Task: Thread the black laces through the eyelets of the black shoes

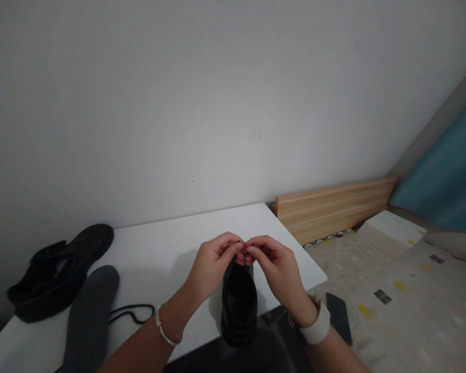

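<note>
White table (171,233), hands (244,259) on black shoe (238,305)

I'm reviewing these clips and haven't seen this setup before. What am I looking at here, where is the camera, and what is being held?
There is no machine: a camera on a person's head looks down at their own bare hands. The left hand and right hand meet fingertip to fingertip over a black shoe at the white table's edge, pinching something too small to tell. On the table to the left lie a second black shoe, a grey insole and a black lace. A dark phone lies on the bed to the right.
</note>
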A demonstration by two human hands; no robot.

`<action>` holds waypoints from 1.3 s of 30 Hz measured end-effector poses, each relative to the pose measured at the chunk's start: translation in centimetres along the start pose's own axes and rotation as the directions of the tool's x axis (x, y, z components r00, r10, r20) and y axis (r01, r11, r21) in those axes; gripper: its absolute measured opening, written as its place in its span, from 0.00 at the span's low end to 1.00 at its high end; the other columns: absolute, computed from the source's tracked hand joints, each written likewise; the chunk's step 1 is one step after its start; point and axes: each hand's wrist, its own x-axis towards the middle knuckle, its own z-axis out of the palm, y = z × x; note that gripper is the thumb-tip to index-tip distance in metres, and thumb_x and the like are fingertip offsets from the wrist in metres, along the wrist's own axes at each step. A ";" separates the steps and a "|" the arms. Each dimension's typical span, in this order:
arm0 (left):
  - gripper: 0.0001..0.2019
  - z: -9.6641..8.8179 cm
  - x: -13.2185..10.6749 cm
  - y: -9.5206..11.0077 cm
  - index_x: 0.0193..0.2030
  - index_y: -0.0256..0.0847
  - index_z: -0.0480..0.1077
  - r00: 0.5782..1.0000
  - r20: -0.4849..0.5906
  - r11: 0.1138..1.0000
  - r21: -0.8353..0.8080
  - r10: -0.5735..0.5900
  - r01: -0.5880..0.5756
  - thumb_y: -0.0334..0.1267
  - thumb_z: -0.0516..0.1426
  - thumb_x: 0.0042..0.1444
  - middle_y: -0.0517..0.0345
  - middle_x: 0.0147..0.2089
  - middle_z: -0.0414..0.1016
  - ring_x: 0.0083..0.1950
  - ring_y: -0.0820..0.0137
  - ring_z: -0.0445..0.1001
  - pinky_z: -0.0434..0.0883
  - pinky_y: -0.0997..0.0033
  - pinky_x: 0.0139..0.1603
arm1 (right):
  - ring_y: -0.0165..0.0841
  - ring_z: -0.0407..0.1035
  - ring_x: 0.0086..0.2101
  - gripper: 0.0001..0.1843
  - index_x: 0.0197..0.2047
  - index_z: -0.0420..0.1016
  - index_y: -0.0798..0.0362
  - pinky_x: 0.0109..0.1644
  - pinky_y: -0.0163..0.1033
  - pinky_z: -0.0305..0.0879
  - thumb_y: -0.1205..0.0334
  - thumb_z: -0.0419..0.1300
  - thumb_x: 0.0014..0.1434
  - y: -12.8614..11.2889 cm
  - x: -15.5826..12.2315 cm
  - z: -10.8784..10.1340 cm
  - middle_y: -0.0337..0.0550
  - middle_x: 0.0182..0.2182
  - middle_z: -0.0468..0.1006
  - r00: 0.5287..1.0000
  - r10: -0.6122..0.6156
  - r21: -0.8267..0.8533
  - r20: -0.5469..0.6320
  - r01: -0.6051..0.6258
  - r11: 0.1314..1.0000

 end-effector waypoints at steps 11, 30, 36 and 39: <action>0.10 0.7 -0.4 -1.0 0.39 0.38 0.73 0.978 0.209 0.999 0.050 0.007 -0.018 0.41 0.54 0.62 0.56 0.38 0.68 0.39 0.69 0.66 0.66 0.70 0.39 | 0.33 0.68 0.39 0.07 0.34 0.84 0.46 0.45 0.40 0.66 0.69 0.68 0.56 -0.4 0.3 -0.6 0.42 0.43 0.72 0.957 -0.289 -0.269 0.024 0.285 0.920; 0.13 -1.6 -0.8 0.5 0.41 0.42 0.80 0.940 0.306 0.872 0.406 0.152 -0.273 0.26 0.55 0.60 0.53 0.40 0.77 0.41 0.68 0.75 0.71 0.71 0.41 | 0.36 0.73 0.41 0.16 0.44 0.79 0.50 0.47 0.41 0.67 0.52 0.54 0.68 2.2 0.5 -0.8 0.43 0.38 0.80 0.965 0.103 -0.090 0.240 -0.084 0.992; 0.13 -1.2 -0.8 0.0 0.41 0.35 0.75 0.822 0.379 0.484 0.672 0.426 -0.560 0.27 0.49 0.66 0.50 0.37 0.77 0.39 0.65 0.73 0.72 0.64 0.41 | 0.33 0.71 0.36 0.12 0.45 0.80 0.50 0.44 0.38 0.67 0.55 0.58 0.65 2.0 0.6 -0.3 0.39 0.34 0.79 0.960 0.100 0.001 0.261 -0.103 0.995; 0.13 -1.0 -0.9 -0.4 0.38 0.35 0.73 0.756 0.398 0.364 0.697 0.520 -0.617 0.30 0.49 0.68 0.50 0.35 0.77 0.39 0.64 0.73 0.72 0.63 0.42 | 0.33 0.71 0.33 0.10 0.40 0.82 0.50 0.41 0.38 0.68 0.55 0.61 0.62 1.9 0.8 -0.3 0.39 0.31 0.79 0.963 0.135 0.060 0.235 -0.153 0.986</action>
